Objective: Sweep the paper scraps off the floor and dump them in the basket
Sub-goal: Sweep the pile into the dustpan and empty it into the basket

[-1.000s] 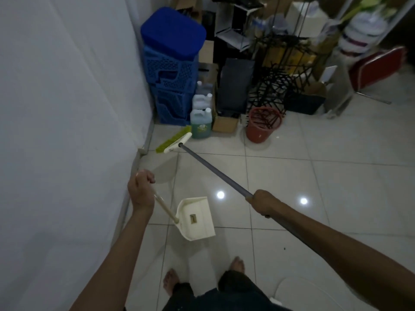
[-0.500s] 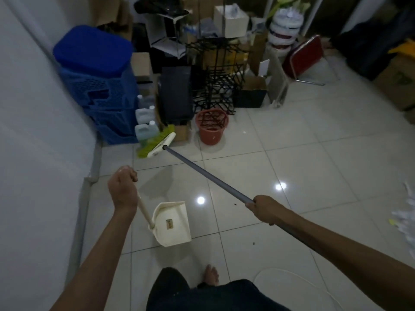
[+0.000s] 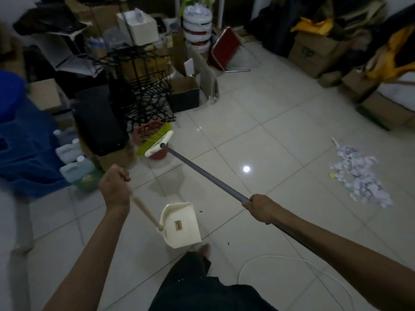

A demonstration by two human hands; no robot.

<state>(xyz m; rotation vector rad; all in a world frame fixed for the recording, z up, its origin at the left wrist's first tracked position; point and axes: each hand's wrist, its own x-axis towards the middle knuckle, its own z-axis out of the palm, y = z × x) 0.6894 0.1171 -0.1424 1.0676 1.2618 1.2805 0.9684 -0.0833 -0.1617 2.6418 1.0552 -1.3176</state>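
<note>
Count: one broom with a grey metal pole and yellow-green bristles [image 3: 157, 142], one cream plastic dustpan on a wooden stick [image 3: 182, 225], one red-brown plastic basket [image 3: 149, 132], one heap of white paper scraps [image 3: 361, 176]. Your left hand [image 3: 114, 187] is raised, fingers clenched round the dustpan stick; the pan hangs above the tiled floor [image 3: 258, 135]. Your right hand [image 3: 261, 207], arm extended, grips the broom pole; its head is lifted in front of the basket. Scraps lie on the floor far right, well apart from both.

1. Blue crates [image 3: 20, 149] far left, jugs [image 3: 76, 169] just beside them.
2. Black wire rack [image 3: 143, 86] behind, white box [image 3: 138, 26] above it.
3. Red folding chair [image 3: 224, 49] tipped on tile floor [image 3: 280, 122].
4. Cardboard boxes [image 3: 314, 52] along right; white cord [image 3: 292, 260] loops near bottom.
</note>
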